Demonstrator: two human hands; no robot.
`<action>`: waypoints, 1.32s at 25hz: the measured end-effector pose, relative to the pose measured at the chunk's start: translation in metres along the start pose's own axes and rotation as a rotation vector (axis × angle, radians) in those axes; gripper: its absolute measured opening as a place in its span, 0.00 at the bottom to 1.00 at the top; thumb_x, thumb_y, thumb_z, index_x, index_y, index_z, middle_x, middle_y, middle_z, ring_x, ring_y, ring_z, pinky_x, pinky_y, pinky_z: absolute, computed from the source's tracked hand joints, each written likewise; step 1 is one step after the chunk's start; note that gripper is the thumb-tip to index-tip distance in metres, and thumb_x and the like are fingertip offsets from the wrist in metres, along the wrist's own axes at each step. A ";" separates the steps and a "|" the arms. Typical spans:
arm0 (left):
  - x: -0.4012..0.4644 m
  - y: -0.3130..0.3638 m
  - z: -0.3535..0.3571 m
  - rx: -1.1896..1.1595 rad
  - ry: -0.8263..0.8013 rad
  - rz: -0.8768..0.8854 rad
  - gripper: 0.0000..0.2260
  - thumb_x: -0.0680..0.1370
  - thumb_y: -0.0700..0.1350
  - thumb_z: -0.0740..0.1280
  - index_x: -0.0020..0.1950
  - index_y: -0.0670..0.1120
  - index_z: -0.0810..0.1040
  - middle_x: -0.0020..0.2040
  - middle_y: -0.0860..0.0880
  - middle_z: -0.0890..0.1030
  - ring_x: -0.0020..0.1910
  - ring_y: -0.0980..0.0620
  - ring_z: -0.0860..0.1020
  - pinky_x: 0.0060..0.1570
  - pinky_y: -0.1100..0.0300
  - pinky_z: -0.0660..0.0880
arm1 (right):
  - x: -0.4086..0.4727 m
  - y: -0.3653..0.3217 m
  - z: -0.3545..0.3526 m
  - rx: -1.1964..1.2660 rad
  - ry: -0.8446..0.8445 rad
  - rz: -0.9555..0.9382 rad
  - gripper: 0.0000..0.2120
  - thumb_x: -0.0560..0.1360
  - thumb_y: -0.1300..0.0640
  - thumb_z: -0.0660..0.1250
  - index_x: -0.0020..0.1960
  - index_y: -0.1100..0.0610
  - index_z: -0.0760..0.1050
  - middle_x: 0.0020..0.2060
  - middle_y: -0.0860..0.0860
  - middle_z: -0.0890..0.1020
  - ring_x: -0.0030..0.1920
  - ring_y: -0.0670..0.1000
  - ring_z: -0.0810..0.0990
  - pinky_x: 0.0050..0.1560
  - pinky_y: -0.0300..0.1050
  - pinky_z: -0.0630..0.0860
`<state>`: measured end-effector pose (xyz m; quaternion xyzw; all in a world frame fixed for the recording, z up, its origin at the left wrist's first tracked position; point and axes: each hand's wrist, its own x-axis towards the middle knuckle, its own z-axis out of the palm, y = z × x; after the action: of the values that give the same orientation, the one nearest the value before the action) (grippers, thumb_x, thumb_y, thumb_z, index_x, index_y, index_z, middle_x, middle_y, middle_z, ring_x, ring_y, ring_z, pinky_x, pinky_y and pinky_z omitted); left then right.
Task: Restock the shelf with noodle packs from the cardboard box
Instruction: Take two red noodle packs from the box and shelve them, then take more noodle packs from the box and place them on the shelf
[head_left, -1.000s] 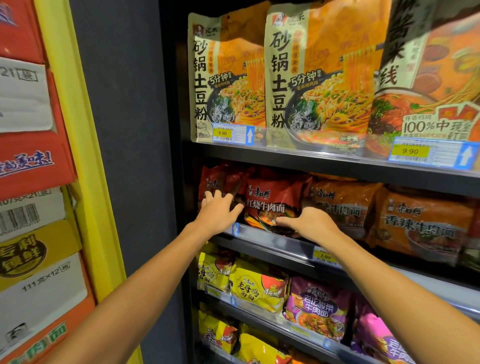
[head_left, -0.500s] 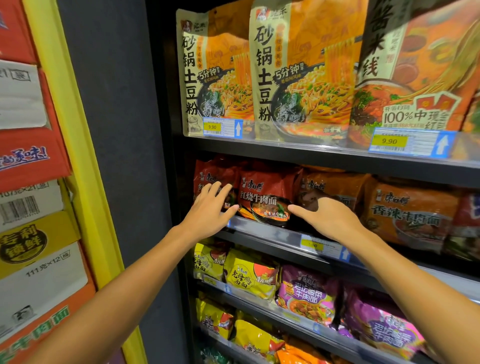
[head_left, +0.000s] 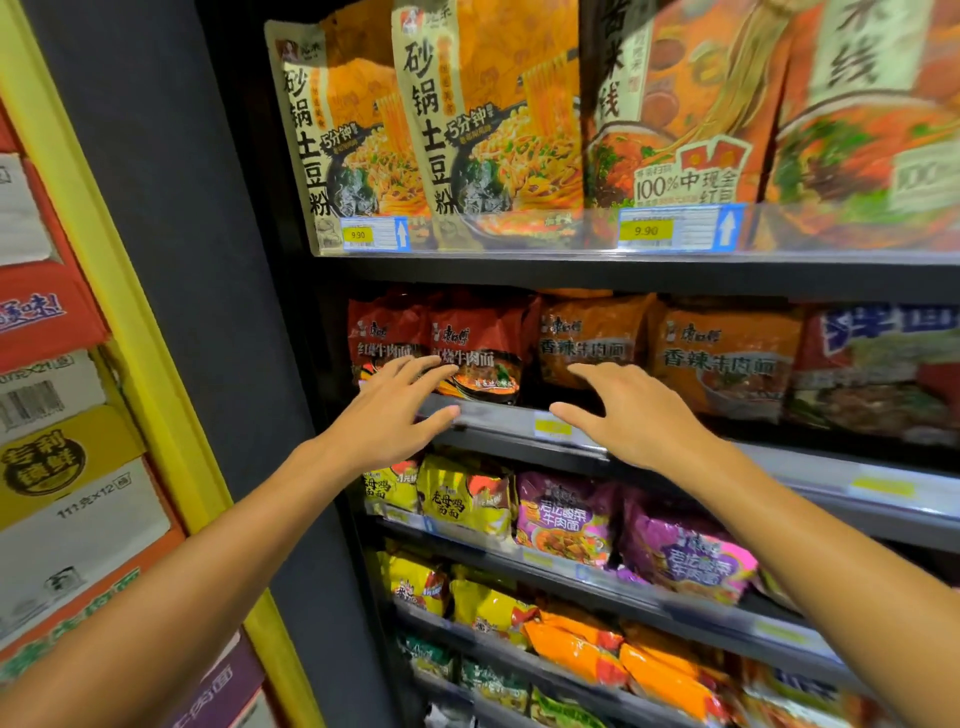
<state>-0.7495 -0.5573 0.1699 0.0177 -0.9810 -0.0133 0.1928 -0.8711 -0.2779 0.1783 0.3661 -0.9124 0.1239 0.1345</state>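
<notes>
Both hands, left hand (head_left: 387, 415) and right hand (head_left: 631, 415), had withdrawn from the red noodle packs (head_left: 478, 345), fingers spread, empty; packs seated on shelf (head_left: 519, 415).

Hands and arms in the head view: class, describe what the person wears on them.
Nothing worn shows. The left hand and right hand are bare, without gloves, rings or a watch, and both forearms are uncovered to the frame edge, with no sleeve in view.

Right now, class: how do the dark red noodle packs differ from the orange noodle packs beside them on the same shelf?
The dark red noodle packs sit at the row's left end; the orange noodle packs sit further right. The left hand overlaps the red ones, the right hand an orange one. Both kinds share a logo and stand facing out.
</notes>
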 end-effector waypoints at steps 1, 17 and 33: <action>-0.007 0.004 -0.003 -0.008 -0.005 0.012 0.31 0.78 0.68 0.49 0.79 0.56 0.58 0.79 0.53 0.60 0.78 0.48 0.55 0.76 0.46 0.57 | -0.010 -0.002 -0.001 0.010 0.008 -0.005 0.36 0.78 0.31 0.56 0.78 0.50 0.61 0.74 0.51 0.70 0.73 0.56 0.68 0.68 0.54 0.71; -0.138 0.100 0.049 -0.169 -0.197 0.471 0.32 0.78 0.67 0.46 0.78 0.54 0.60 0.78 0.51 0.60 0.77 0.46 0.56 0.74 0.51 0.54 | -0.279 -0.074 0.021 -0.052 -0.003 0.354 0.32 0.78 0.38 0.64 0.75 0.55 0.68 0.72 0.54 0.72 0.73 0.56 0.68 0.72 0.54 0.67; -0.306 0.513 0.062 -0.285 -0.340 0.998 0.42 0.75 0.73 0.38 0.73 0.48 0.71 0.72 0.44 0.72 0.71 0.40 0.69 0.71 0.45 0.64 | -0.746 0.006 -0.077 -0.102 -0.001 0.933 0.40 0.74 0.27 0.53 0.76 0.53 0.66 0.74 0.52 0.69 0.75 0.54 0.64 0.74 0.48 0.60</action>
<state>-0.5057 -0.0317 0.0137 -0.4787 -0.8761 -0.0556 0.0149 -0.3449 0.2248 -0.0016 -0.0903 -0.9845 0.1261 0.0818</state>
